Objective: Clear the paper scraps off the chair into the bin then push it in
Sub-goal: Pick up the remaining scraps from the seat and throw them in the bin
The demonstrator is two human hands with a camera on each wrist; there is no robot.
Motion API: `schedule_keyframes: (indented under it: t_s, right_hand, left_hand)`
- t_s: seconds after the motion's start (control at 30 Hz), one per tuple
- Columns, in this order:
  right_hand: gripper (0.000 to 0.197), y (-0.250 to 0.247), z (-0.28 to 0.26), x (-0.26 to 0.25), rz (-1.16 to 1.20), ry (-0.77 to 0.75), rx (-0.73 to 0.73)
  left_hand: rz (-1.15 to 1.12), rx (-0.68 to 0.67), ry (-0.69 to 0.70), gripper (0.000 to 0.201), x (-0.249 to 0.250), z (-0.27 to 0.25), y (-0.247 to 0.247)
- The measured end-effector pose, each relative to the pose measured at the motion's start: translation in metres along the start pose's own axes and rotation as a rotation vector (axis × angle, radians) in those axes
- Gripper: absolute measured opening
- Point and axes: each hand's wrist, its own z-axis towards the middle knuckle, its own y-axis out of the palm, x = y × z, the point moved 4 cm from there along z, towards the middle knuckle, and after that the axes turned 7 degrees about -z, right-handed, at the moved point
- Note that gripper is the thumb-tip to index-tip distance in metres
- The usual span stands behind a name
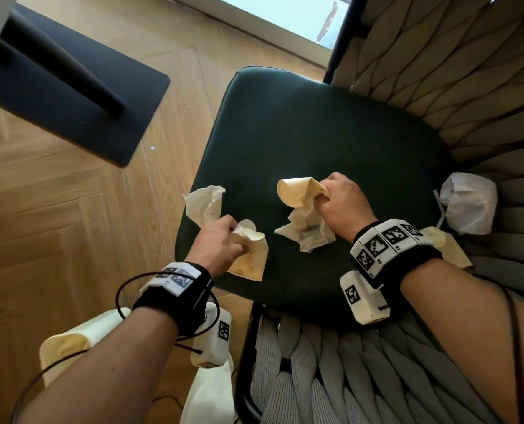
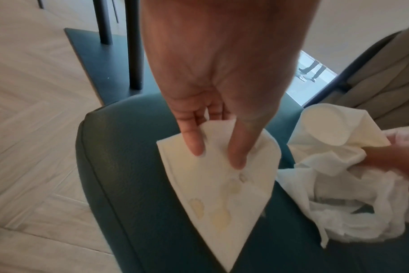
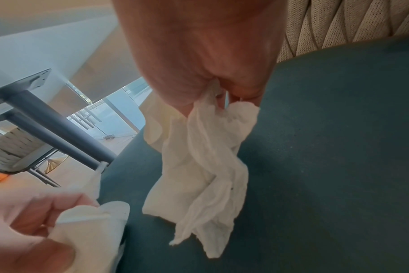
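Crumpled paper scraps [image 1: 306, 231] in both hands over dark-green chair seat [image 1: 315, 139]

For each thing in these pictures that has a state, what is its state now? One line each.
left hand: grips a stained folded napkin.
right hand: grips a crumpled tissue and a bent paper piece.
loose tissue: crumpled, at the seat's left edge.
chair seat: scraps remaining on it.
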Motion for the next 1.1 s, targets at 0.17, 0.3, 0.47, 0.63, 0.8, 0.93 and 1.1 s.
schedule_keyframes:
  t_s: [0.17,0.3,0.47,0.63,0.8,0.93,1.1]
  right_hand:
    - [0.021,-0.006,-0.003,-0.006,-0.004,-0.014,-0.036]
    - [0.025,-0.008,-0.011,-0.031,0.022,-0.084,-0.071]
    - [0.027,0.003,-0.023,-0.096,0.035,-0.207,-0.099]
    - [0.026,0.035,-0.047,-0.193,0.063,-0.334,-0.144]
    - [0.025,0.115,-0.085,-0.316,-0.04,-0.517,-0.245]
    - [0.026,0.216,-0.132,-0.403,-0.107,-0.62,-0.357]
    - [0.017,0.366,-0.199,-0.48,-0.111,-0.752,-0.433]
  left_hand:
    - [-0.052,-0.129,0.057,0.028,0.013,-0.003,-0.009]
    - [-0.114,-0.087,0.153,0.022,0.012,-0.027,-0.04]
    - [-0.203,0.094,0.196,0.018,-0.038,-0.075,-0.095]
    - [-0.337,0.285,0.084,0.018,-0.137,-0.127,-0.137]
    - [-0.507,0.448,-0.103,0.015,-0.283,-0.178,-0.152]
    - [-0.635,0.569,-0.296,0.015,-0.41,-0.199,-0.137]
    - [-0.553,0.622,-0.465,0.016,-0.536,-0.19,-0.099]
